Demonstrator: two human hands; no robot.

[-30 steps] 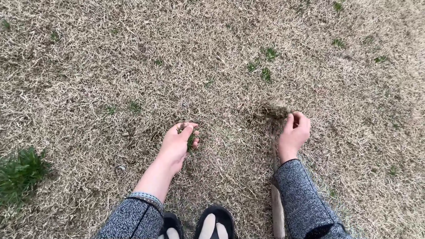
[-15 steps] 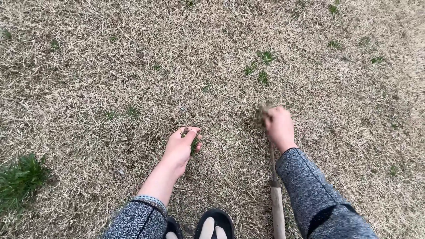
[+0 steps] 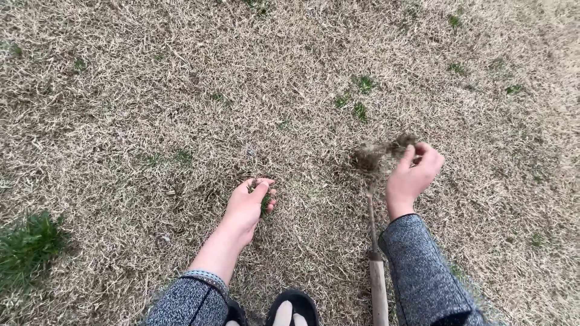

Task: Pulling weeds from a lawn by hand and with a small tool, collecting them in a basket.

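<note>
A green weed [image 3: 264, 199] is gripped by the left hand [image 3: 248, 205]; a dry clump [image 3: 380, 154] is pinched by the right hand [image 3: 415, 175]. More green tufts [image 3: 356, 99] are left far off in the lawn [image 3: 151, 90].

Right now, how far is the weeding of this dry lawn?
Done: the left hand already holds pulled green weeds. In hand: the right hand grips a dirty clump above the tool. Left: green tufts farther out and a big patch at left.

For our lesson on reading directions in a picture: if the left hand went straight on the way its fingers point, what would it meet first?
The left hand points up and slightly right; it would probably meet only dry lawn.
</note>
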